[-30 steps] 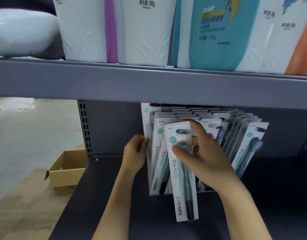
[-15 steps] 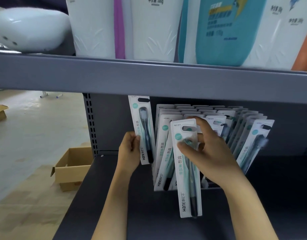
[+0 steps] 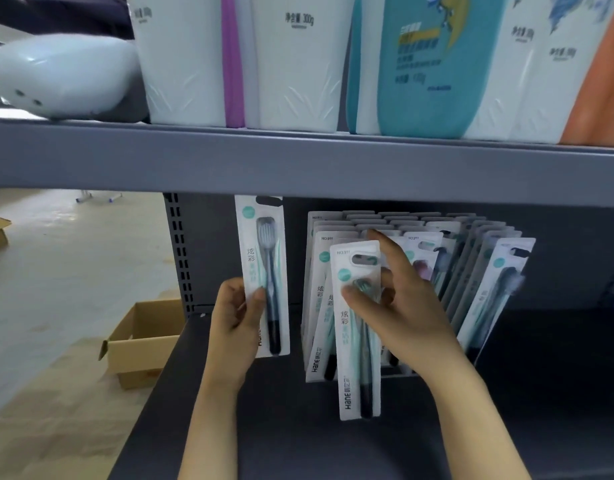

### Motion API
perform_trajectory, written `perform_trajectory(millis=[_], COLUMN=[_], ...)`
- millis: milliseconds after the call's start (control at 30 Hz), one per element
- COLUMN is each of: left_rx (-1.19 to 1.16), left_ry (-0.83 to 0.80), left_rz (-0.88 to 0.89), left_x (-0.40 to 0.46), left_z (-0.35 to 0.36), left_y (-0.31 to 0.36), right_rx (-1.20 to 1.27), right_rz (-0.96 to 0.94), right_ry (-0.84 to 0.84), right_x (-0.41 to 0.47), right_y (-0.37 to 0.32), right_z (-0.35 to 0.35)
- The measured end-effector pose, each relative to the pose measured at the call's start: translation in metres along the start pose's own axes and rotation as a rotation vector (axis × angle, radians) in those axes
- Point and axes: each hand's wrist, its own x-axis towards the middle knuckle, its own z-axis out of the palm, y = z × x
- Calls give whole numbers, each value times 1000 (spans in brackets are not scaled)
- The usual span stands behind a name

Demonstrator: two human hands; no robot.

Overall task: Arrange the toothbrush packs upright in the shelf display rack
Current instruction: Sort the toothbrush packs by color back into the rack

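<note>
A: Nearest first?
B: Right hand (image 3: 399, 317), over the front middle of the lower shelf (image 3: 541, 393). Thumb pinches a toothbrush pack (image 3: 357, 341) near its top, below the hang slot; the other fingers sit behind the card, index stretched up past its top edge. Pack hangs upright, in front of the rack row, bottom end clear of the shelf surface.

A: Left?
B: Left hand (image 3: 238, 320), toward the shelf's left edge. Fingers curl round the lower half of a second pack (image 3: 264, 271), thumb on its face. Upright, held apart from the row, its top reaching the underside of the upper shelf (image 3: 298, 164).

A: The rack?
B: Display rack (image 3: 395, 370) sits mid-shelf toward the back; only a bit of its base shows. Racked packs (image 3: 471, 258) stand in rows, fanned and leaning right at the right end.

A: Further out?
B: White and teal pouches (image 3: 298, 64) along the upper shelf. Cardboard box (image 3: 142, 341) on the floor off the shelf's left edge.
</note>
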Motion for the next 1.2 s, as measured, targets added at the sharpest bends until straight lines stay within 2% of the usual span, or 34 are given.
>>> perform_trajectory(millis=[100, 267, 433, 567, 700, 900, 1033, 1200], left_rx=[-84, -387, -275, -270, -221, -207, -213, -186], left_ry=[-65, -317, -468, -488, -482, -436, -377, -301], left_rz=[-11, -104, -96, -139, -160, -174, -179, -150], left_x=[-8, -23, -38, -44, -48, -51, -53, -54], left_z=[-6, -17, -2, 4, 10, 22, 25, 28], left_y=[6, 22, 31, 30, 25, 23, 23, 27], right_rx=[32, 101, 158, 232, 419, 497, 582, 448], right_rz=[-7, -9, -11, 44, 133, 261, 155, 71], right_ry=[39, 116, 32, 33, 36, 79, 151, 48], right_x=[-2, -6, -12, -17, -23, -23, -27, -29], right_y=[-6, -7, -15, -16, -16, -15, -14, -11], right_z=[1, -1, 3, 6, 6, 2, 4, 4])
